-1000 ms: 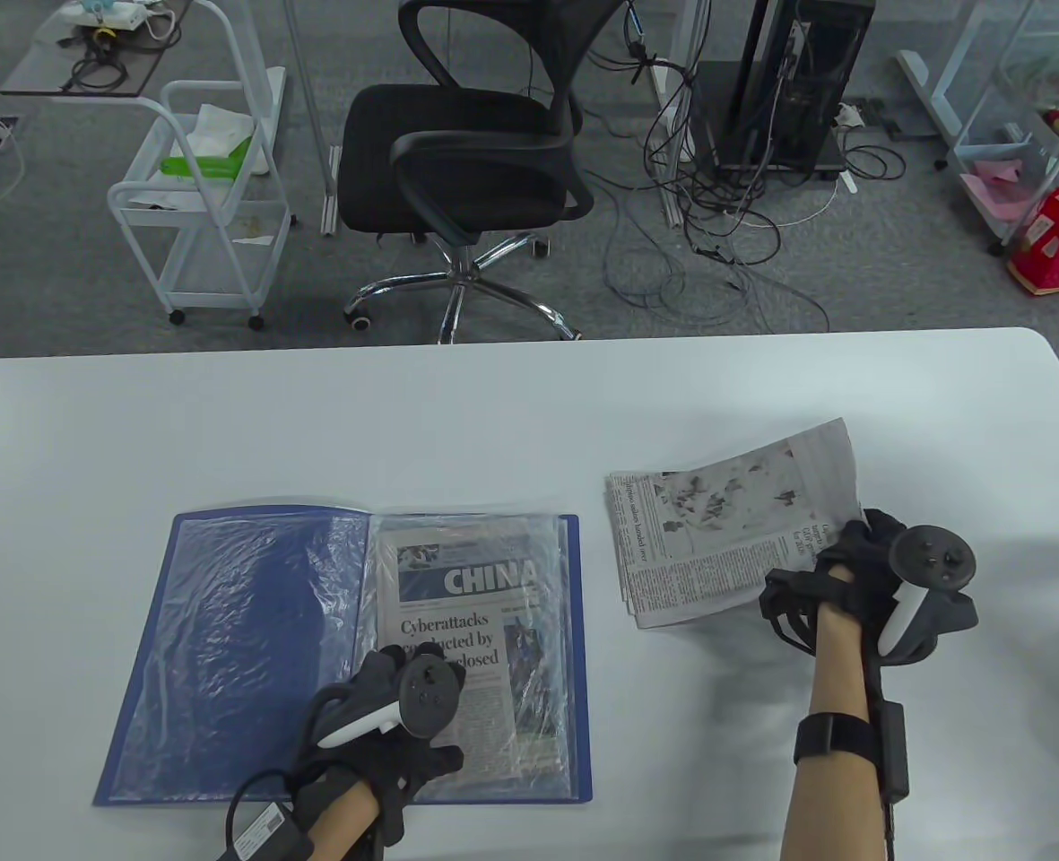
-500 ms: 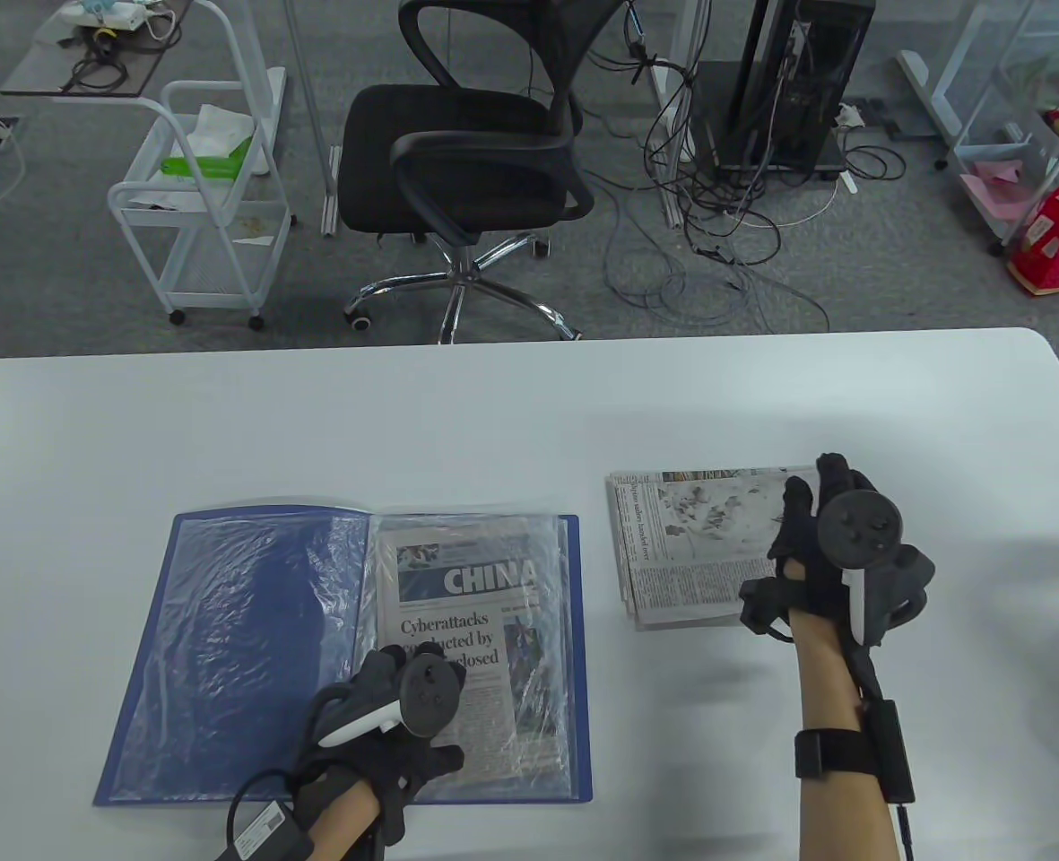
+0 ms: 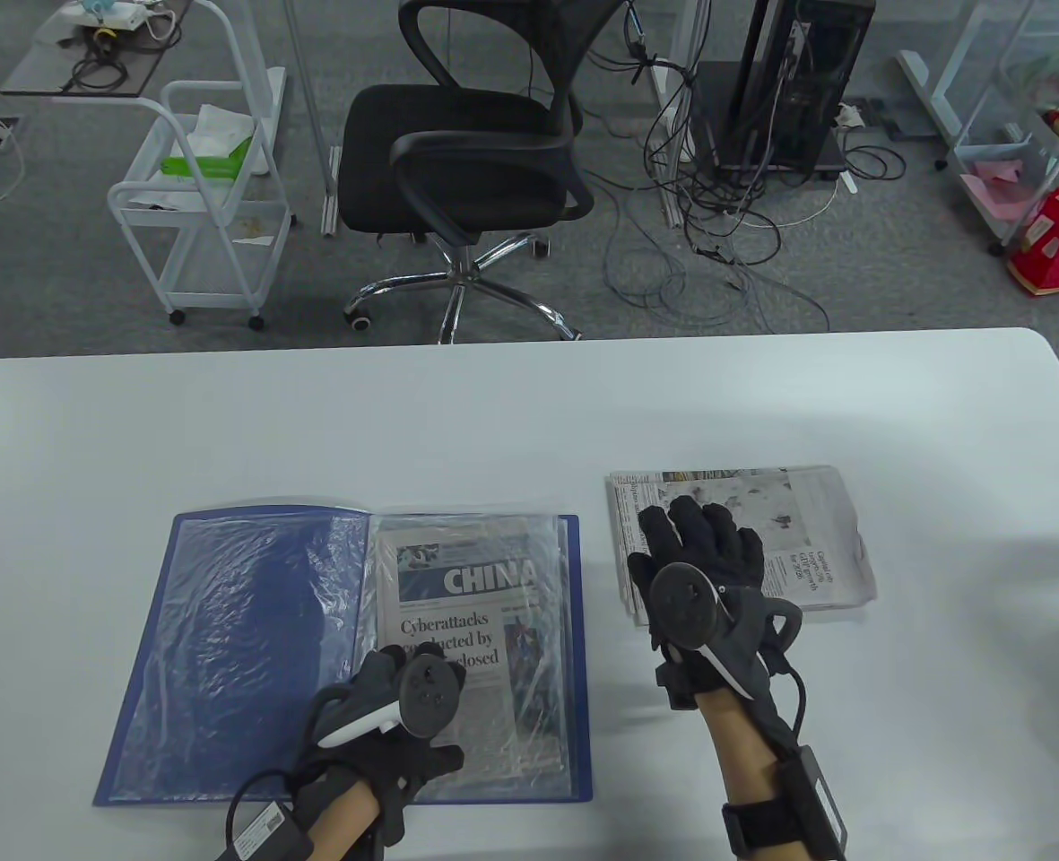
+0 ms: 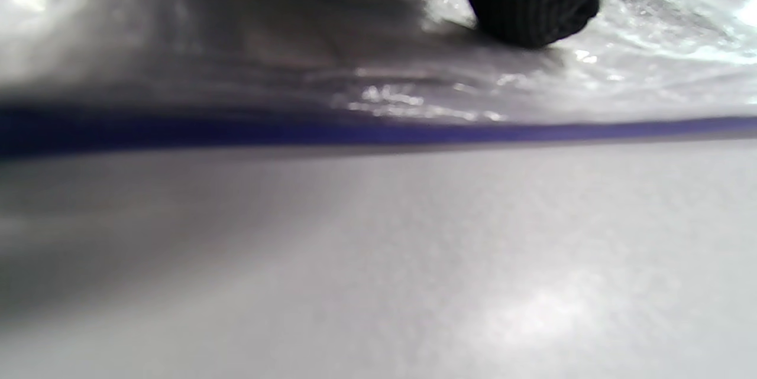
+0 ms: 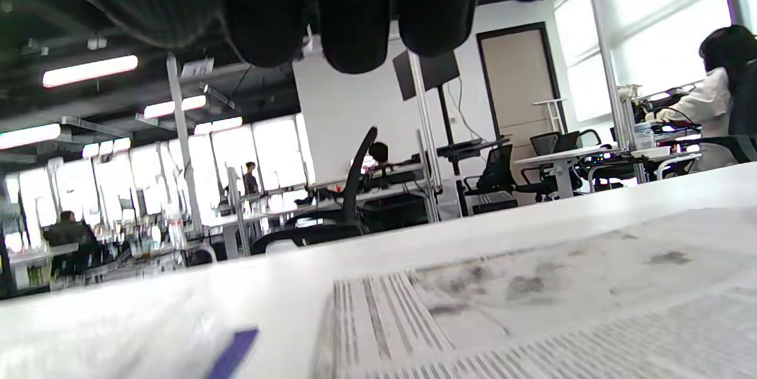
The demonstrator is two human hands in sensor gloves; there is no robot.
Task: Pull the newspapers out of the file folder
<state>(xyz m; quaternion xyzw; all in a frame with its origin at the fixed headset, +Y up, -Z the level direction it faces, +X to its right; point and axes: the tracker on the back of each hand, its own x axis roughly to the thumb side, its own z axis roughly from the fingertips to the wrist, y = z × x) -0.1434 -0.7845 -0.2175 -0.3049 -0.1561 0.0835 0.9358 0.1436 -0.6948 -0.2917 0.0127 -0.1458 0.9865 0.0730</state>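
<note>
A blue file folder (image 3: 224, 646) lies open on the white table. A newspaper headed "CHINA" (image 3: 466, 592) sits inside the clear sleeve on its right page. My left hand (image 3: 390, 673) rests on the lower part of that sleeve; in the left wrist view a fingertip (image 4: 532, 0) presses on the plastic above the folder's blue edge (image 4: 378, 130). A loose folded newspaper (image 3: 807, 538) lies flat to the right of the folder. My right hand (image 3: 699, 538) is over its left part with spread fingers and holds nothing. In the right wrist view the fingers (image 5: 355, 12) hang above the paper (image 5: 532, 296).
The white table (image 3: 314, 421) runs the full width of the view, with its far edge near a black office chair (image 3: 466, 161). A white cart (image 3: 197, 197) and cables stand on the floor beyond. The folder's blue corner (image 5: 233, 352) shows in the right wrist view.
My right hand lowered the lifted newspaper flat onto the table, let go of it, and moved left across it. My left hand and the folder have not moved.
</note>
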